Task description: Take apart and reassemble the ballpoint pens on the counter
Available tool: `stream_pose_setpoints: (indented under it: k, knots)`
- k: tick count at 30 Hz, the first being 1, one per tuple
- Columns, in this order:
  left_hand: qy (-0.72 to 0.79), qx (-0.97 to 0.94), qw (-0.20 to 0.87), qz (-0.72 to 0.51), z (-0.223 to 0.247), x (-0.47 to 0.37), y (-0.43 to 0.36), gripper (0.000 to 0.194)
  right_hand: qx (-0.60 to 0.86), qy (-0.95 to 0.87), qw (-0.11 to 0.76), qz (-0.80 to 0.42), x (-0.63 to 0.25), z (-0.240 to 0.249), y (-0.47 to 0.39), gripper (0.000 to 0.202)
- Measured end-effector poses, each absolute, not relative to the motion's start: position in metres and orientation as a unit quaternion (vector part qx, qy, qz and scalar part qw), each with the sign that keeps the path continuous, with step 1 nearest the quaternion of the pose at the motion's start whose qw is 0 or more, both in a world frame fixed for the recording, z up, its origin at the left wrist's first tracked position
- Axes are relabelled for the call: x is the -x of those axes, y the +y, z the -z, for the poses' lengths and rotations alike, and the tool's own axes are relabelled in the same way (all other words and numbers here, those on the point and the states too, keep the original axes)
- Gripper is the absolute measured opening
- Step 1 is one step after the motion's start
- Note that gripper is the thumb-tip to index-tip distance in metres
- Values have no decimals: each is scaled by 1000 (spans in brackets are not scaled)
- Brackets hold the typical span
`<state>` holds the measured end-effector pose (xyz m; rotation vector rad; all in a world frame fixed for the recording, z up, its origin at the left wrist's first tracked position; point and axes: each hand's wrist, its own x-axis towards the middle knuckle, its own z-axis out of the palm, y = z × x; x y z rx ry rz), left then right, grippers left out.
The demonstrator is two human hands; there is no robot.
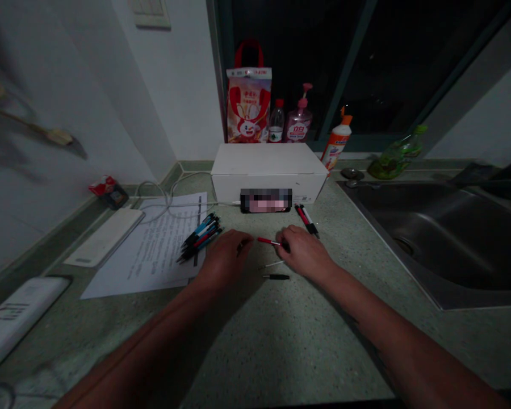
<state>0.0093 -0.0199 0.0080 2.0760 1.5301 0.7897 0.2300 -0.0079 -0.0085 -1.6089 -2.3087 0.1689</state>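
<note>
My right hand (pixel 304 250) is closed on a red pen part (pixel 267 241) that points left toward my other hand. My left hand (pixel 227 255) has its fingers pressed together around a small dark piece (pixel 241 246), too small to name. Below the hands, a thin clear refill (pixel 273 264) and a black pen barrel (pixel 276 277) lie on the counter. Several blue, black and red pens (pixel 200 237) are piled on a printed sheet (pixel 153 244) to the left. Beyond my right hand lie a red-and-black pen (pixel 304 219) and a white-and-black one (pixel 310 218).
A white box (pixel 270 162) stands at the back, with a phone (pixel 266 201) leaning on it. A steel sink (pixel 451 238) is on the right. Leftward are a power bank (pixel 106 236), cables and a power strip (pixel 21 312). Bottles and a red bag (pixel 249 108) stand behind.
</note>
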Motion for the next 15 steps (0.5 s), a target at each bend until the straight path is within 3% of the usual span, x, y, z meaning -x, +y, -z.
stream_pose_setpoints:
  k: [9, 15]
  knots:
    - [592, -646, 306, -373, -8, -6, -11, 16, 514, -815, 233, -131, -235, 1, -13, 7]
    - [578, -601, 351, -426, -9, -4, -9, 29, 497, -802, 280, -176, -233, -3, -18, 10]
